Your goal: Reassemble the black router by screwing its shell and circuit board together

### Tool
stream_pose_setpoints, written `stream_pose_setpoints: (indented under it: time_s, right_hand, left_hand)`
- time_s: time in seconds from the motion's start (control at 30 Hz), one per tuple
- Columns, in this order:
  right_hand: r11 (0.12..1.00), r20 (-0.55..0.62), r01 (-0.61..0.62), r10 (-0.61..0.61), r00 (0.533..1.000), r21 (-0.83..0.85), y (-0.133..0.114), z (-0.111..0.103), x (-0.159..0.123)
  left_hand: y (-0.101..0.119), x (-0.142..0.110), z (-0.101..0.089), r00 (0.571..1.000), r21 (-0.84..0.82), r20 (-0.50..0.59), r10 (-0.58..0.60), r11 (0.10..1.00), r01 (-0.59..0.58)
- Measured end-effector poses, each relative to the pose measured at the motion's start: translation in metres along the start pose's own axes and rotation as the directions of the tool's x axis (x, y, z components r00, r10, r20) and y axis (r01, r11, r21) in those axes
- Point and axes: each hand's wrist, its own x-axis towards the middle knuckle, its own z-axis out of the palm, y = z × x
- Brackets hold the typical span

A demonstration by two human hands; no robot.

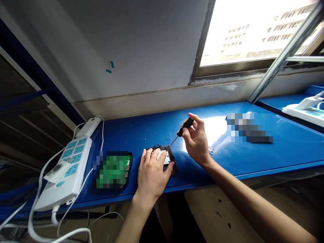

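My right hand [196,140] grips a black-and-yellow screwdriver [186,126], its thin shaft slanting down to the left. The tip meets the far right part of a small black device casing [173,156] with a silvery plate inside. Across that casing lies my left hand [153,168], fingers spread over its top and thumb by its right side, covering much of it. Several tiny dark screws [154,133] are scattered on the table just behind the casing. Left of my left hand sits a black housing with a green circuit board [111,170], partly pixelated.
A white power strip [68,168] with cables stands along the left side of the blue table [126,135]. A dark pixelated object [250,128] lies at the right. Small clear or metallic pieces [211,149] rest behind my right wrist. Another white strip [303,113] is at far right.
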Motion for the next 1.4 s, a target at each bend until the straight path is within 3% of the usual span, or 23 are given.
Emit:
stream_pose_setpoints:
  time_s: [0.17, 0.37, 0.53, 0.67, 0.87, 1.1, 1.33, 1.4]
  right_hand:
    - [0.978, 0.236, 0.155, -0.12, 0.964, -0.136, -0.02, 0.001, 0.011]
    - [0.873, 0.495, 0.44, -0.293, 0.818, -0.21, -0.037, 0.009, 0.028]
    - [0.851, 0.585, 0.498, -0.322, 0.744, -0.164, -0.04, 0.011, 0.035]
    - [0.883, 0.62, 0.442, -0.259, 0.74, -0.159, -0.047, 0.01, 0.039]
    - [0.893, 0.585, 0.38, -0.177, 0.791, -0.243, -0.053, 0.004, 0.043]
    - [0.847, 0.548, 0.462, -0.263, 0.794, -0.262, -0.048, 0.005, 0.044]
    - [0.833, 0.573, 0.504, -0.303, 0.762, -0.229, -0.064, -0.003, 0.036]
    - [0.825, 0.566, 0.502, -0.29, 0.771, -0.261, -0.065, -0.004, 0.033]
  left_hand:
    - [-0.001, 0.002, 0.001, 1.0, -0.011, 0.019, -0.011, 1.0, 0.011]
    - [-0.001, 0.001, 0.001, 0.998, -0.054, 0.032, -0.047, 0.997, 0.048]
    - [-0.003, 0.0, -0.001, 0.994, -0.122, 0.052, -0.093, 0.988, 0.099]
    - [-0.005, -0.003, 0.001, 0.994, -0.16, 0.029, -0.107, 0.981, 0.111]
    - [-0.006, -0.004, 0.001, 0.991, -0.206, 0.039, -0.127, 0.969, 0.133]
    - [-0.005, -0.003, -0.001, 0.987, -0.236, 0.053, -0.151, 0.959, 0.159]
    - [-0.005, -0.003, 0.0, 0.993, -0.206, 0.003, -0.118, 0.972, 0.116]
    - [-0.005, -0.004, 0.0, 0.994, -0.193, -0.007, -0.113, 0.975, 0.109]
